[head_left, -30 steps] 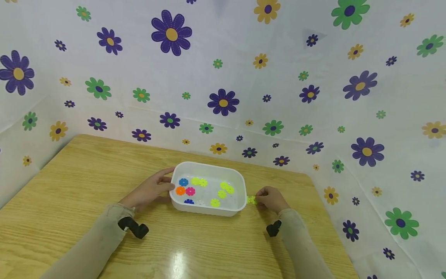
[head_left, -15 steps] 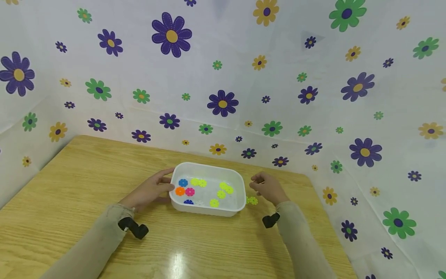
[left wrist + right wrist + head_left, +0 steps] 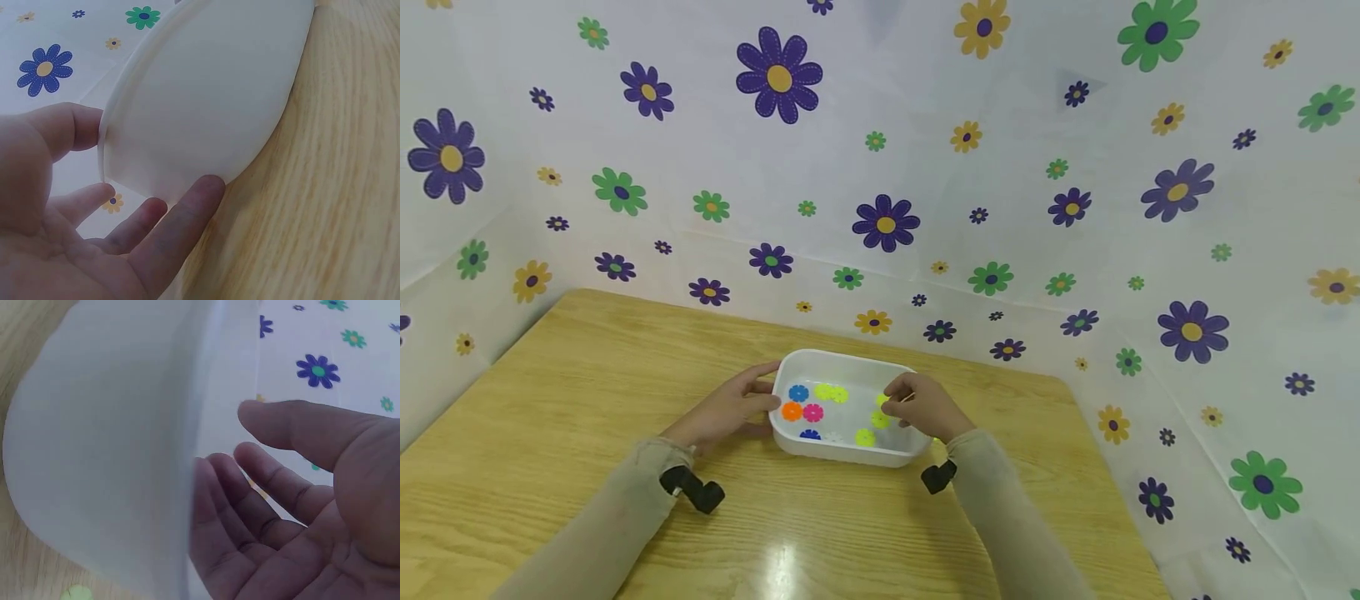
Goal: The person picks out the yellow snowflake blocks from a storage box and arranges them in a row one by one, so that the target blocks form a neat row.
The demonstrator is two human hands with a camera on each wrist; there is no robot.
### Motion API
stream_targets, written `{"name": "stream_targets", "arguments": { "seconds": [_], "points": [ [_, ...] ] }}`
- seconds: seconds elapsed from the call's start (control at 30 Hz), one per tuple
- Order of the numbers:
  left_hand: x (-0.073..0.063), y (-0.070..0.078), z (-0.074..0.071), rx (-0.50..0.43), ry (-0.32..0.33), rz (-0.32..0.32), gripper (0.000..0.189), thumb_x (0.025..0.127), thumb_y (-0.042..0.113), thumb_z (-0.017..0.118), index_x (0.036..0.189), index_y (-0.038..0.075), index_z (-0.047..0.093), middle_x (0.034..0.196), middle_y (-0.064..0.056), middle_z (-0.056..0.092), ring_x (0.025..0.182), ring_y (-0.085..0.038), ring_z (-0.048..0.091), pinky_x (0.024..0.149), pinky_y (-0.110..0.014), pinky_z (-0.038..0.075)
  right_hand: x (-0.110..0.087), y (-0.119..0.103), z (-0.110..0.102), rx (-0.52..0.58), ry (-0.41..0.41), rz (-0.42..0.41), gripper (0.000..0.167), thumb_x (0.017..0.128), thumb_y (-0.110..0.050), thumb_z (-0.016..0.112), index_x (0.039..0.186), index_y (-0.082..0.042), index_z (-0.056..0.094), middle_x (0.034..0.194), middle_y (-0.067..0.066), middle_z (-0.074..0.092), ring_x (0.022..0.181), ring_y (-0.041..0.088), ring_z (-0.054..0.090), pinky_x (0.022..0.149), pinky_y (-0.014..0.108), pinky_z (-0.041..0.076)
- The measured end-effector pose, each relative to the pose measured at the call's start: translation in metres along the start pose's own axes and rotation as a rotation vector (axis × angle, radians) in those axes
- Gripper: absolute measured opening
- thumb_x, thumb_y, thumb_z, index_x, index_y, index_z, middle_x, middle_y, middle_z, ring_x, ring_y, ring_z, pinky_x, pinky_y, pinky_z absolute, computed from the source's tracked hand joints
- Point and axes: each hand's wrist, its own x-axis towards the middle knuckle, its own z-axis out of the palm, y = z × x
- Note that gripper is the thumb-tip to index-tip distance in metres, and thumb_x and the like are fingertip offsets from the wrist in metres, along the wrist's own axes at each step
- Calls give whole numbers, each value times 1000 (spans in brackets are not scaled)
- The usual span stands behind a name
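A white plastic tub [image 3: 823, 450] stands on the table. Inside lie flower-shaped plastic discs: a blue disc [image 3: 798, 392], an orange disc [image 3: 792, 412], a pink disc [image 3: 813, 412], a dark blue one, and several yellow discs [image 3: 865, 437]. My left hand [image 3: 726, 408] holds the tub's left end; in the left wrist view, the thumb [image 3: 78, 128] is at the rim and fingers rest along the outer wall. Over the tub's right side hovers my right hand [image 3: 925, 408], fingers loosely curved, a gap between thumb and fingertips, nothing held. It hides some yellow discs.
Just outside the tub's right end, a yellow-green disc [image 3: 76, 592] lies on the wooden table [image 3: 820, 533], mostly covered by the right wrist in the head view. A flower-printed white cloth [image 3: 820, 308] hangs behind and to the right.
My right hand has let go of the yellow discs right of the tub, lifted, and moved left over the tub's right side. My left hand stays at the left end.
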Motion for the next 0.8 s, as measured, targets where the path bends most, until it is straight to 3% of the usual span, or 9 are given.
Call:
{"name": "stream_targets", "arguments": {
  "seconds": [0.2, 0.4, 0.6, 0.8],
  "points": [
    [0, -1, 0, -29, -10, 20, 68, 103, 15, 60, 164, 19, 29, 143, -27, 46, 117, -37, 61, 93, -51, 60, 9, 2, 15, -84, -106, -2, 15, 94, -13, 76, 105, -7, 69, 96, 5, 64, 76, 18, 65, 72, 31, 60],
    [1, 1, 0, -27, -9, 11, 70, 103, 16, 63, 164, 20, 29, 145, -26, 46, 118, -36, 62, 93, -50, 61, 15, 5, 24, -170, -155, 0, 15, 90, -12, 79, 102, -7, 70, 90, 3, 65, 72, 14, 60, 66, 26, 53],
    [-1, 1, -1, -31, -17, 15, 70, 103, 17, 62, 164, 19, 28, 145, -27, 45, 118, -36, 62, 94, -51, 60, 14, 5, 31, -250, -194, 9, 20, 88, -19, 83, 103, -13, 71, 91, 0, 66, 81, 16, 59, 73, 29, 52],
    [-1, 0, -1, -15, -17, 16, 70, 103, 17, 63, 164, 18, 28, 144, -27, 45, 117, -36, 62, 93, -51, 60, 14, 5, 36, -274, -176, -10, 23, 87, -22, 84, 102, -15, 69, 90, 0, 65, 85, 17, 58, 79, 32, 52]
  ]
}}
